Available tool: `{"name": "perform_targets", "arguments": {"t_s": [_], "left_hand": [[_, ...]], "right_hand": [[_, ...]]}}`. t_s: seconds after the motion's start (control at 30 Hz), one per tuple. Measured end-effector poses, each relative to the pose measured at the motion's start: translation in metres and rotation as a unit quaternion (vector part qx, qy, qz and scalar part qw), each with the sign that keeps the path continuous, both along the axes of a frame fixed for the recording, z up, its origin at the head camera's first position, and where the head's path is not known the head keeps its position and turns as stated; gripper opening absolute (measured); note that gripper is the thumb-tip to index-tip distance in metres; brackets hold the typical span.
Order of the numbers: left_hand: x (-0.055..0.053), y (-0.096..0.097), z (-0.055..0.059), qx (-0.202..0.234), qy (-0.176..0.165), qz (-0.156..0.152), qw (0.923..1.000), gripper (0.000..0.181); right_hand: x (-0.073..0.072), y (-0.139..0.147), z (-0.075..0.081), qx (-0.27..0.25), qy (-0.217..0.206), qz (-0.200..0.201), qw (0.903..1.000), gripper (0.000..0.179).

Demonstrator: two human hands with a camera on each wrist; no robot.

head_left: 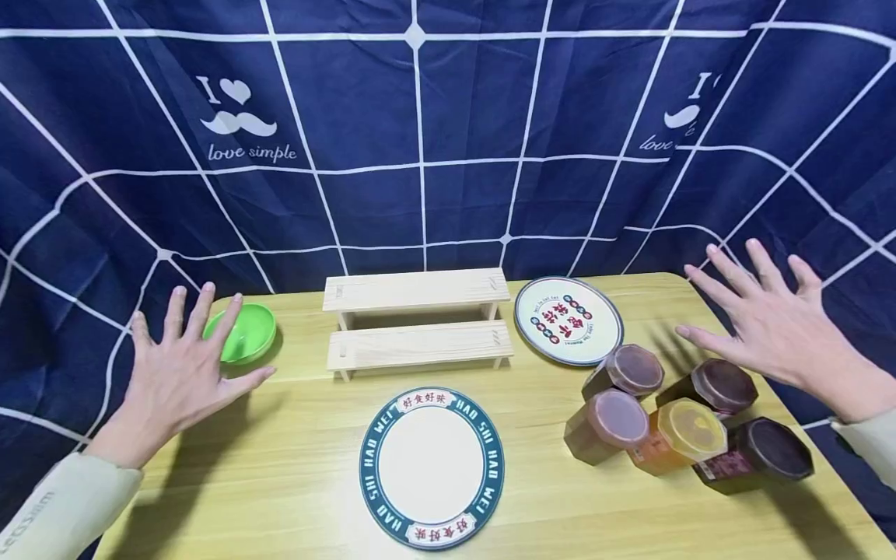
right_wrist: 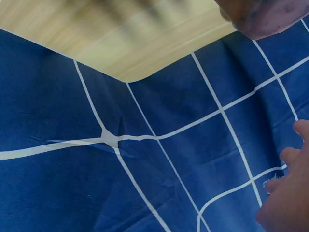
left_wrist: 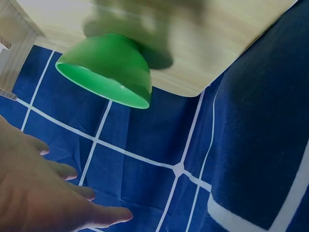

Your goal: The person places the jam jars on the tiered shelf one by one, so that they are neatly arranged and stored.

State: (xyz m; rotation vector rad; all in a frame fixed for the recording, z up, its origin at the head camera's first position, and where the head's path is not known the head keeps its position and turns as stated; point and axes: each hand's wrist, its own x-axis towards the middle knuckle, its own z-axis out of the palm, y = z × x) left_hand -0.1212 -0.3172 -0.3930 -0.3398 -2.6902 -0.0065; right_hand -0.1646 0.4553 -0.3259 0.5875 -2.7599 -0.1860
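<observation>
My left hand (head_left: 175, 369) is held above the table's left side, fingers spread and holding nothing. Just beyond its fingertips stands a green bowl (head_left: 250, 334), which also shows in the left wrist view with its round green side (left_wrist: 108, 63). On the other side, my right hand (head_left: 777, 323) hovers with spread fingers over the back right of the table, touching nothing. Nearest to it are several lidded jars: a dark one (head_left: 714, 386), a yellow-orange one (head_left: 682, 437), a purple-black one (head_left: 759, 455) and two with brownish-pink lids (head_left: 607, 426).
A two-step wooden rack (head_left: 420, 344) stands at the back middle. Right of it lies a white plate (head_left: 568, 320) with red characters. A blue-rimmed plate (head_left: 432, 468) lies at the front middle. Blue cloth (head_left: 462, 117) with white lines hangs around the wooden table (head_left: 294, 467).
</observation>
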Motion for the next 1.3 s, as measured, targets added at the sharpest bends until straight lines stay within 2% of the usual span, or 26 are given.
{"name": "perform_targets", "arguments": {"t_s": [0.3,0.5,0.57,0.67,0.73,0.8,0.83,0.9,0.97,1.03,1.1,1.17,1.3], "left_hand": [[-0.002,-0.001,0.002,-0.004,0.027,-0.018,0.9995,0.121],[-0.001,0.007,0.006,0.014,-0.009,-0.023,0.9996,0.118],[0.0,0.013,0.005,0.035,-0.017,-0.042,0.9984,0.119],[0.0,0.023,0.004,0.072,-0.017,-0.086,0.9935,0.119],[-0.001,0.031,0.003,0.103,-0.019,-0.117,0.9876,0.117],[-0.002,0.04,0.003,0.139,-0.041,-0.138,0.9798,0.116],[-0.003,0.044,0.002,0.161,-0.059,-0.143,0.9746,0.116],[-0.003,0.052,0.001,0.216,-0.105,-0.148,0.9592,0.115],[-0.005,0.059,-0.002,0.279,-0.153,-0.15,0.9361,0.114],[-0.007,0.066,-0.006,0.343,-0.193,-0.15,0.9068,0.113],[-0.011,0.072,-0.011,0.394,-0.218,-0.154,0.8795,0.111],[-0.014,0.078,-0.016,0.432,-0.23,-0.157,0.8579,0.109],[-0.018,0.082,-0.026,0.474,-0.229,-0.157,0.8357,0.106]], "right_hand": [[0.002,0.001,-0.003,-0.009,-0.012,-0.018,0.9997,0.096],[0.006,-0.001,-0.006,-0.028,-0.003,0.001,0.9996,0.094],[0.01,-0.003,-0.008,-0.038,-0.004,0.0,0.9993,0.094],[0.018,-0.004,-0.01,-0.062,-0.01,-0.006,0.998,0.094],[0.025,-0.003,-0.012,-0.09,-0.015,-0.013,0.9957,0.097],[0.033,-0.001,-0.013,-0.122,-0.02,-0.025,0.9921,0.103],[0.037,0.001,-0.014,-0.141,-0.021,-0.032,0.9892,0.106],[0.047,0.006,-0.016,-0.183,-0.019,-0.044,0.9819,0.107],[0.058,0.01,-0.02,-0.225,-0.01,-0.048,0.9731,0.102],[0.068,0.016,-0.026,-0.278,0.015,-0.034,0.9599,0.094],[0.076,0.02,-0.032,-0.343,0.03,-0.017,0.9387,0.086],[0.082,0.023,-0.036,-0.406,0.046,0.002,0.9127,0.08],[0.091,0.029,-0.049,-0.507,0.048,0.013,0.8607,0.077]]}}
